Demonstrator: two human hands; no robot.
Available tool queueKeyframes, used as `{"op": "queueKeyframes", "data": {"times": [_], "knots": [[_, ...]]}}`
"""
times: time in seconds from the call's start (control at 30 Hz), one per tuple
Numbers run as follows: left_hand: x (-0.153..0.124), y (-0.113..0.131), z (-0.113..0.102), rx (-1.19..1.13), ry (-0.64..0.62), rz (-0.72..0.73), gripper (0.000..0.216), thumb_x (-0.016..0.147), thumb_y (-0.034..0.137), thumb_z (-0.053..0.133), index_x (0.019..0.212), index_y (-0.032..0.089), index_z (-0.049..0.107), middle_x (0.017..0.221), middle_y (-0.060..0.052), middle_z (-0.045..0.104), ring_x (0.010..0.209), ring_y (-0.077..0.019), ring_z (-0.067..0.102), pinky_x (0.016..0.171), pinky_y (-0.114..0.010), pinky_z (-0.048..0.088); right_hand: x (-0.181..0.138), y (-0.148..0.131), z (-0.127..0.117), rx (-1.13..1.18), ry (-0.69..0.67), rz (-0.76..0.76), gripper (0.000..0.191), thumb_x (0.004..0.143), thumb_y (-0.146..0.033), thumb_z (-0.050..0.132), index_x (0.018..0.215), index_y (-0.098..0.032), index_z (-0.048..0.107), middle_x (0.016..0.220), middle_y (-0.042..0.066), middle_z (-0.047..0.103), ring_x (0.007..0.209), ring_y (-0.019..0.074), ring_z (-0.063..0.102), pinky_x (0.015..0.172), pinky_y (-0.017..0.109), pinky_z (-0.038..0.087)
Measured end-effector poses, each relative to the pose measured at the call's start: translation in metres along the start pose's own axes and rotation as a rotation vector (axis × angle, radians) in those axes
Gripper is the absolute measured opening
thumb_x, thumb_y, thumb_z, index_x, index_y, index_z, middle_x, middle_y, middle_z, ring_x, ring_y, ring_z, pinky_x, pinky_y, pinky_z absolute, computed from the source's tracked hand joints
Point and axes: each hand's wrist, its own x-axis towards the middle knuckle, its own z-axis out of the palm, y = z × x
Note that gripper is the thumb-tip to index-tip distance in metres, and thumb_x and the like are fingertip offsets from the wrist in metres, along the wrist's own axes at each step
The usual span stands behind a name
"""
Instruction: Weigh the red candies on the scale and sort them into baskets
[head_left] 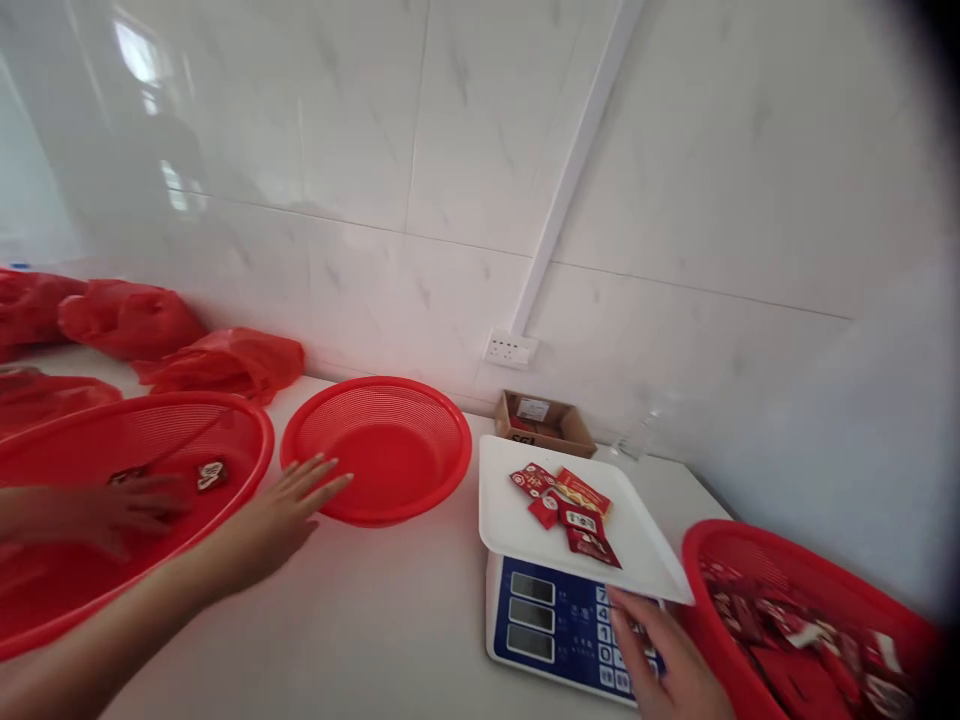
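My left hand [281, 520] reaches toward the round red mesh basket [379, 505], its fingers stretched out and holding nothing. The fingertips overlap the basket's near-left rim; whether they touch it I cannot tell. My right hand [667, 655] is at the keypad of the blue and white digital scale [577, 630], just below the tray's front edge, with fingers apart and nothing visible in them. On the scale's white tray [630, 520] lie several small red packets [585, 520], one partly yellow. The right hand is cut off by the bottom edge.
Another person's blurred hand [112, 510] is in the large red basket [247, 450] at left, near a few dark packets. At right, a red basket [705, 540] holds many packets. Red plastic bags [232, 360], a cardboard box [577, 435] and a wall socket [510, 348] are behind.
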Motion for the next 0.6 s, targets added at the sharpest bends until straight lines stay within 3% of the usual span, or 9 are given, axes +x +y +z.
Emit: {"op": "queueKeyframes", "data": {"times": [0.07,0.17,0.27,0.4,0.6], "knots": [[0.006,0.04,0.017,-0.116,0.099,0.09,0.046,0.088,0.019,0.038,0.134,0.024,0.039,0.139,-0.008,0.044,0.131,-0.0254,0.033,0.104,-0.047,0.033,0.036,-0.011,-0.006,-0.073,0.025,-0.089,0.039,0.081,-0.049,0.045,0.104,-0.023,0.063,0.109,0.007,0.063,0.103,0.0244,0.056,0.093,0.041,0.044],[0.016,0.098,0.042,-0.29,0.191,0.185,0.04,0.089,0.024,0.042,0.129,0.023,0.046,0.131,-0.008,0.053,0.126,-0.0229,0.041,0.103,-0.042,0.037,0.079,-0.027,-0.005,-0.203,-0.122,-0.091,0.041,0.082,-0.043,0.045,0.111,-0.018,0.06,0.116,0.01,0.06,0.11,0.0244,0.052,0.096,0.04,0.04],[0.024,0.135,0.06,-0.457,0.206,0.233,0.037,0.088,0.024,0.046,0.124,0.024,0.05,0.125,-0.008,0.058,0.122,-0.0216,0.046,0.101,-0.04,0.04,0.101,-0.038,0.006,-0.244,-0.266,-0.094,0.046,0.081,-0.039,0.047,0.122,-0.02,0.053,0.127,0.009,0.053,0.117,0.0236,0.047,0.099,0.039,0.037],[0.025,0.145,0.072,-0.594,0.161,0.27,0.033,0.087,0.022,0.047,0.12,0.027,0.052,0.12,-0.005,0.061,0.12,-0.0199,0.049,0.102,-0.039,0.04,0.11,-0.037,0.022,-0.292,-0.368,-0.068,0.054,0.078,-0.037,0.052,0.129,-0.022,0.046,0.135,0.008,0.045,0.124,0.0253,0.04,0.098,0.041,0.036],[0.017,0.136,0.081,-0.742,0.184,0.19,0.026,0.086,0.021,0.049,0.111,0.027,0.055,0.108,-0.005,0.067,0.111,-0.0178,0.056,0.093,-0.03,0.049,0.118,-0.023,0.028,-0.353,-0.27,0.059,0.045,0.082,-0.015,0.036,0.124,-0.015,0.05,0.126,0.009,0.053,0.115,0.0209,0.049,0.098,0.035,0.036]]}}
